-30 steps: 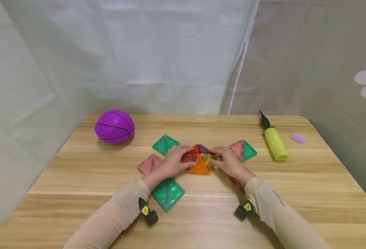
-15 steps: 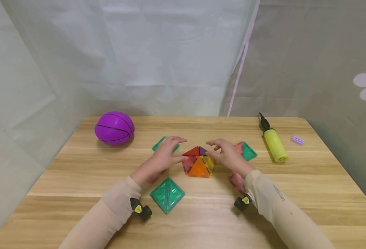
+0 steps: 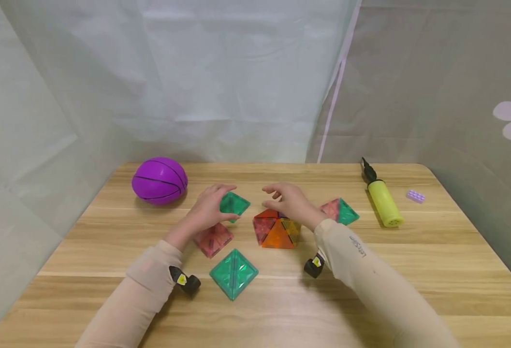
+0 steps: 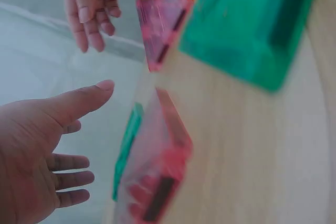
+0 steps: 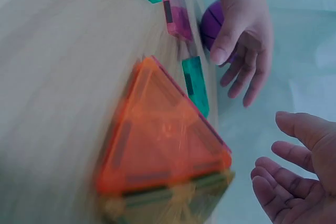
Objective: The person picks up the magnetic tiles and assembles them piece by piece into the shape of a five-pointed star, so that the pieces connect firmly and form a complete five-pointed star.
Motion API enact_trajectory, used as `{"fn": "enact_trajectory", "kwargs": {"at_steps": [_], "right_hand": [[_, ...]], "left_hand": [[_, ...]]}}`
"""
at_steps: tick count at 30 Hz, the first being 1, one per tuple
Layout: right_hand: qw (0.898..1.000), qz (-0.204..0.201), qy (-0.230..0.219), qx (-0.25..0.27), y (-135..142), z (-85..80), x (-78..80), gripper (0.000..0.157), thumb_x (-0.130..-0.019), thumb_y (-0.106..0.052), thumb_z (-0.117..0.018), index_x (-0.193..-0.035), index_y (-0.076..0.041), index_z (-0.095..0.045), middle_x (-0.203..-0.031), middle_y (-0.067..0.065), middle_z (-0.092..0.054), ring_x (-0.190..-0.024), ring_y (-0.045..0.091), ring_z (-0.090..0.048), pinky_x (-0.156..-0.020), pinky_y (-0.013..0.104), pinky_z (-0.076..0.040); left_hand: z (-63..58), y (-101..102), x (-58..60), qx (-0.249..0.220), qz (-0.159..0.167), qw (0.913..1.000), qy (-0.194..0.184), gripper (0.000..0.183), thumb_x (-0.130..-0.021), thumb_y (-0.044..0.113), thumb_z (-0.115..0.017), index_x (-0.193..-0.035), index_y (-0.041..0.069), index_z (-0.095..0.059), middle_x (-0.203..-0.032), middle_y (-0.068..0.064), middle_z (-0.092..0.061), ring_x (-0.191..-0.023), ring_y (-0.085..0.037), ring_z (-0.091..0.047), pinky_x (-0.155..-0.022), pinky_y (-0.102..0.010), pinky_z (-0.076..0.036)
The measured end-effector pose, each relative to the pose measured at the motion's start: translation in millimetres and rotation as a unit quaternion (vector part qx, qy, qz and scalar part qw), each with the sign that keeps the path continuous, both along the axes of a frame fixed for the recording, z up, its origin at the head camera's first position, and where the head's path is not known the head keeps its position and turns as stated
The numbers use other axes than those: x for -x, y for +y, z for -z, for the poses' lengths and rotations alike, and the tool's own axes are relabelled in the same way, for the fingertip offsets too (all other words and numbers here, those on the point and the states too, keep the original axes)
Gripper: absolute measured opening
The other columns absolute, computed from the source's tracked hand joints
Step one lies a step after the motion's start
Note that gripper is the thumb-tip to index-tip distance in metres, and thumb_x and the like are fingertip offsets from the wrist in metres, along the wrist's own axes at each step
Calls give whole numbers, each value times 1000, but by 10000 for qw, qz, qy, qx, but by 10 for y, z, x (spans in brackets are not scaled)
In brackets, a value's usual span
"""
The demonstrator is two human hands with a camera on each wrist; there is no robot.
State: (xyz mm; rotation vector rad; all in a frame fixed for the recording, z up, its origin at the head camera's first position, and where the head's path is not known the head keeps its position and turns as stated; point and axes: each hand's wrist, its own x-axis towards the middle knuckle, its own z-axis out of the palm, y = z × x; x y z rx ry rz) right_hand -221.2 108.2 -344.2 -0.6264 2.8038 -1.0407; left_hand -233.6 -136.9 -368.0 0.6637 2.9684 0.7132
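Hovering left hand (image 3: 206, 208): thumb and fingers are standing apart near the green tile (image 3: 235, 203).
Right hand (image 3: 293, 201): loosely bent fingers are hanging apart.
Tile dome (image 3: 277, 234): is sitting below the right hand.
Purple ball (image 3: 160, 181): is resting left of both hands.

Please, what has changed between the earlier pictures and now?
The left hand and right hand have let go of the tile structure. Both moved leftward, the left one towards the far green tiles. The structure, purple ball and yellow pump stayed in place.
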Motion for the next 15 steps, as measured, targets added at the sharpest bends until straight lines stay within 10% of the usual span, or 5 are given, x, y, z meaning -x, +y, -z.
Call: {"fn": "enact_trajectory", "kwargs": {"at_steps": [15], "right_hand": [[9972,-436,-478,-375,-480,113,305,43,-89,-15,-68,-129,-1,-58,-130,13,-61,-117,28,-60,-100,38,-49]], "left_hand": [[181,-118,70,364,-184,9990,-183,89,-73,40,-82,-146,12,-39,-139,-19,-51,-127,-38,-45,-107,-57,-32]]}}
